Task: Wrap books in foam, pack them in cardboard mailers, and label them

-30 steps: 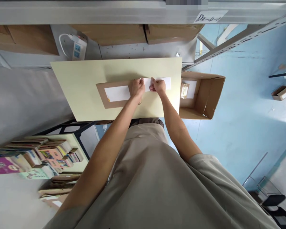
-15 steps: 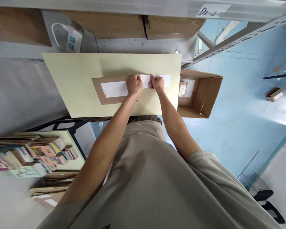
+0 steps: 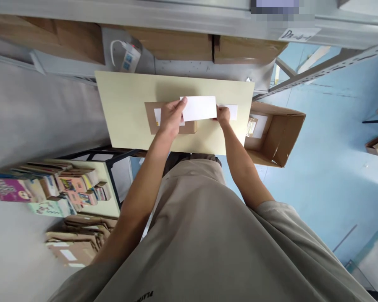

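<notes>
A blank white paper slip [image 3: 199, 108] is raised over the pale yellow board [image 3: 122, 92]. My left hand [image 3: 171, 118] is closed on its left end, thumb on top. My right hand [image 3: 223, 115] has its fingers pinched at the slip's right edge, where the fingertips are partly hidden. Under my left hand lies a flat brown cardboard parcel [image 3: 151, 119]; a white label [image 3: 157, 114] on it is partly covered by that hand. Another white paper piece [image 3: 233, 110] lies on the board behind my right hand.
An open cardboard box [image 3: 279, 138] stands right of the board. Beyond the board, a metal shelf [image 3: 176, 23] holds cartons [image 3: 182, 44] and a power strip [image 3: 130, 58]. Books [image 3: 78, 184] and flattened cardboard [image 3: 75, 243] are at lower left.
The white slip has come up off the board and shows broad face up. My left hand has turned with its thumb on top; my right hand has shifted to the slip's right edge. The view has shifted.
</notes>
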